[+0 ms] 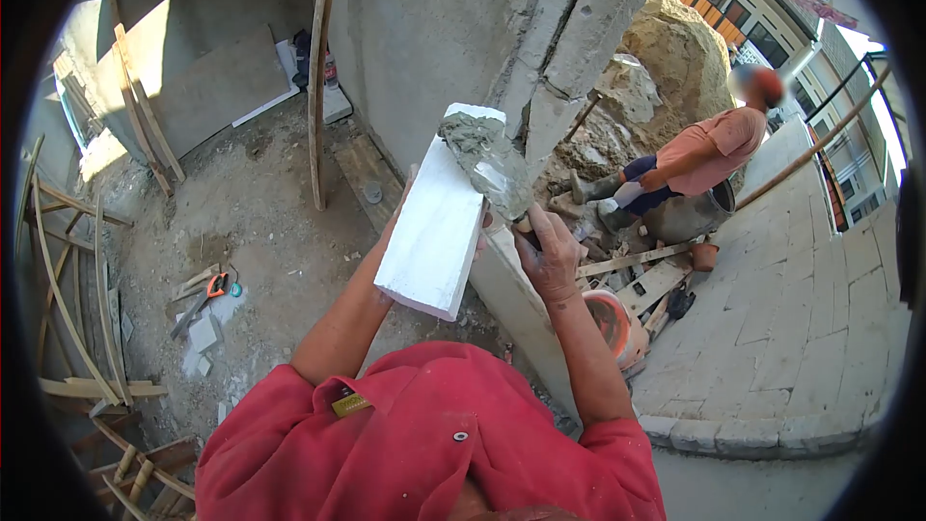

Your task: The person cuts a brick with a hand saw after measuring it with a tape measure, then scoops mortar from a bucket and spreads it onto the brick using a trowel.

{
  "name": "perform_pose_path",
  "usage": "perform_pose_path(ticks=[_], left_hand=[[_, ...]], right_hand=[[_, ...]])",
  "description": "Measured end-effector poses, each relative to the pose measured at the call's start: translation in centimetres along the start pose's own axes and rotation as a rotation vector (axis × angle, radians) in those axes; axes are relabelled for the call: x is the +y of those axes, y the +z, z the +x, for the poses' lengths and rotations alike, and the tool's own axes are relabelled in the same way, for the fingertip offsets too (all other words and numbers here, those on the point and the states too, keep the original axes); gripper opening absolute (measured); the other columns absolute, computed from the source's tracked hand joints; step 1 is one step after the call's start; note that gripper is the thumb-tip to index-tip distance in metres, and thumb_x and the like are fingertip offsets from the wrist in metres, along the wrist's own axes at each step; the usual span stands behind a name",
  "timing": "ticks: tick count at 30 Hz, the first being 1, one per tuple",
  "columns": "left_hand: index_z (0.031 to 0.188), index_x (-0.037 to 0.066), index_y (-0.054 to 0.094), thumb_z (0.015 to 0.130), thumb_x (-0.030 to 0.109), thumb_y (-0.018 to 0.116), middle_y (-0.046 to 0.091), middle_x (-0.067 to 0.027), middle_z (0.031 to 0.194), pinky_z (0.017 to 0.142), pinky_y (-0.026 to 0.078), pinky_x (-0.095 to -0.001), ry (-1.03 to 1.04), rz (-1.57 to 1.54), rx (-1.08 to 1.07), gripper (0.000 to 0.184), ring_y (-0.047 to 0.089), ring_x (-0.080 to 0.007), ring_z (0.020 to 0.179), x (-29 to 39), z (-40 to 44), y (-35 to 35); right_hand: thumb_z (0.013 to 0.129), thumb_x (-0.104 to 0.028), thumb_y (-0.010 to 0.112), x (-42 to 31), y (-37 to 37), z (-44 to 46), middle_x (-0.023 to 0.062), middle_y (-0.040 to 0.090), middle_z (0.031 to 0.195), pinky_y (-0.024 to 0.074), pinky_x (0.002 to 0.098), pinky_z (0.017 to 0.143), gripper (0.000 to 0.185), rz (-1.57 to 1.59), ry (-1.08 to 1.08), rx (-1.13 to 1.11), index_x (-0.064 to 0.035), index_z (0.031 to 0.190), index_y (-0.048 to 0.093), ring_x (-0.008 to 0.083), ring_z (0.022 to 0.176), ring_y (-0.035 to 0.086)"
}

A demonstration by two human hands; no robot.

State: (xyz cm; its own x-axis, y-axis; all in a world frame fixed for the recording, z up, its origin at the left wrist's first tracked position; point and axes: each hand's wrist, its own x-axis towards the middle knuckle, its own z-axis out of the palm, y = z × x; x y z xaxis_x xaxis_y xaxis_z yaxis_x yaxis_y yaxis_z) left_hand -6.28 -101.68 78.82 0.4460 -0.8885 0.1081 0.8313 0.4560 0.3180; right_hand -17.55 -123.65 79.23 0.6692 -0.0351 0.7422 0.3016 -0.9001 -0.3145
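My left hand [394, 220] grips a long white block [431, 229] from below and the side, holding it up in front of my chest; the block hides most of that hand. My right hand [552, 256] is closed around the handle of a trowel [503, 175], whose blade lies over the block's far end. Grey wet mortar [467, 135] covers the blade and part of the block's end. Much of the trowel's handle is hidden by my fingers.
A low wall [526, 314] runs below my right arm. Beyond it stand an orange bucket [632, 340] and a person [709, 150] beside a dark tub [687, 219]. A handsaw [201, 305], block offcuts [204, 333] and wooden frames [101, 299] lie left.
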Motion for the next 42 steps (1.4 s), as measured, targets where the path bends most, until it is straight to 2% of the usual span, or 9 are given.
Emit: perform_pose_path(ticks=[8, 10, 12, 16, 24, 34, 36, 39, 42], left_hand=[[0.141, 0.005, 0.051, 0.087, 0.081, 0.053, 0.067, -0.0267, 0.116, 0.076, 0.062, -0.0574, 0.140, 0.007, 0.177, 0.093, 0.070, -0.0453, 0.094, 3.8, -5.0, -1.9], [0.139, 0.003, 0.052, 0.086, 0.081, 0.054, 0.068, -0.0270, 0.114, 0.075, 0.063, -0.0560, 0.161, 0.016, 0.243, 0.095, 0.071, -0.0450, 0.090, 4.5, -5.8, -1.8], [0.137, 0.000, 0.053, 0.084, 0.081, 0.056, 0.069, -0.0274, 0.111, 0.073, 0.063, -0.0542, 0.214, 0.113, 0.296, 0.097, 0.072, -0.0451, 0.086, 4.8, -6.2, -1.9], [0.140, 0.003, 0.051, 0.083, 0.081, 0.057, 0.069, -0.0282, 0.112, 0.071, 0.064, -0.0527, 0.152, 0.102, 0.287, 0.096, 0.073, -0.0457, 0.084, 4.1, -5.8, -1.5], [0.146, 0.010, 0.047, 0.084, 0.082, 0.054, 0.066, -0.0275, 0.120, 0.072, 0.063, -0.0527, 0.083, -0.045, 0.097, 0.095, 0.071, -0.0444, 0.091, 3.4, -5.0, -1.1], [0.144, 0.007, 0.051, 0.088, 0.073, 0.059, 0.067, -0.0212, 0.125, 0.078, 0.065, -0.0469, 0.175, 0.053, 0.396, 0.087, 0.074, -0.0333, 0.093, 3.0, -4.9, -3.7], [0.144, 0.009, 0.049, 0.080, 0.089, 0.050, 0.065, -0.0256, 0.121, 0.080, 0.061, -0.0568, 0.093, 0.050, 0.265, 0.103, 0.070, -0.0415, 0.101, 3.9, -4.9, -6.0], [0.145, 0.007, 0.048, 0.080, 0.087, 0.052, 0.065, -0.0267, 0.122, 0.081, 0.061, -0.0566, 0.158, 0.224, 0.325, 0.102, 0.070, -0.0424, 0.101, 4.3, -5.1, -4.2], [0.146, 0.005, 0.047, 0.081, 0.084, 0.057, 0.065, -0.0276, 0.121, 0.082, 0.061, -0.0562, 0.139, 0.350, 0.363, 0.102, 0.070, -0.0428, 0.098, 4.2, -5.0, -3.2]], right_hand=[[0.077, -0.009, 0.079, 0.0, -2.6, -2.3, 0.0099, 0.069, 0.095, 0.0554, 0.0424, 0.069, 0.057, -0.060, 0.072, -0.237, -0.0128, 0.132, 0.061, 0.0319, 0.082, 0.069], [0.083, -0.013, 0.075, -0.2, -2.0, -1.4, 0.0134, 0.069, 0.093, 0.0549, 0.0402, 0.070, 0.052, 0.102, 0.054, -0.187, -0.0097, 0.132, 0.059, 0.0318, 0.078, 0.068], [0.090, -0.019, 0.070, -2.3, -2.7, 1.0, 0.0126, 0.069, 0.090, 0.0539, 0.0357, 0.071, 0.047, 0.481, 0.337, -0.334, -0.0061, 0.133, 0.057, 0.0255, 0.074, 0.067], [0.101, -0.032, 0.056, -5.2, -3.9, 8.3, 0.0021, 0.061, 0.080, 0.0473, 0.0264, 0.062, 0.041, 1.156, 0.675, -0.659, -0.0046, 0.131, 0.058, 0.0099, 0.068, 0.057], [0.103, -0.038, 0.056, -3.7, -3.8, 10.3, -0.0009, 0.053, 0.069, 0.0406, 0.0237, 0.053, 0.041, 1.050, 0.653, -0.856, -0.0040, 0.125, 0.064, 0.0082, 0.054, 0.052], [0.104, -0.035, 0.053, -0.2, -7.5, 4.7, -0.0013, 0.053, 0.069, 0.0379, 0.0237, 0.052, 0.038, 0.937, 0.801, -0.920, -0.0016, 0.119, 0.064, 0.0065, 0.053, 0.050], [0.102, -0.033, 0.056, 1.0, -8.0, 3.9, 0.0054, 0.059, 0.072, 0.0454, 0.0300, 0.059, 0.038, 0.778, 0.756, -0.964, -0.0011, 0.121, 0.063, 0.0147, 0.059, 0.058], [0.095, -0.029, 0.063, 0.4, -8.9, 3.5, 0.0219, 0.069, 0.101, 0.0505, 0.0427, 0.090, 0.040, 0.193, 0.486, -0.667, -0.0031, 0.125, 0.061, 0.0381, 0.093, 0.066], [0.095, -0.028, 0.065, -0.7, -10.7, 7.4, 0.0220, 0.069, 0.106, 0.0504, 0.0410, 0.090, 0.039, 0.224, 0.356, -0.612, -0.0036, 0.126, 0.062, 0.0383, 0.096, 0.066]])
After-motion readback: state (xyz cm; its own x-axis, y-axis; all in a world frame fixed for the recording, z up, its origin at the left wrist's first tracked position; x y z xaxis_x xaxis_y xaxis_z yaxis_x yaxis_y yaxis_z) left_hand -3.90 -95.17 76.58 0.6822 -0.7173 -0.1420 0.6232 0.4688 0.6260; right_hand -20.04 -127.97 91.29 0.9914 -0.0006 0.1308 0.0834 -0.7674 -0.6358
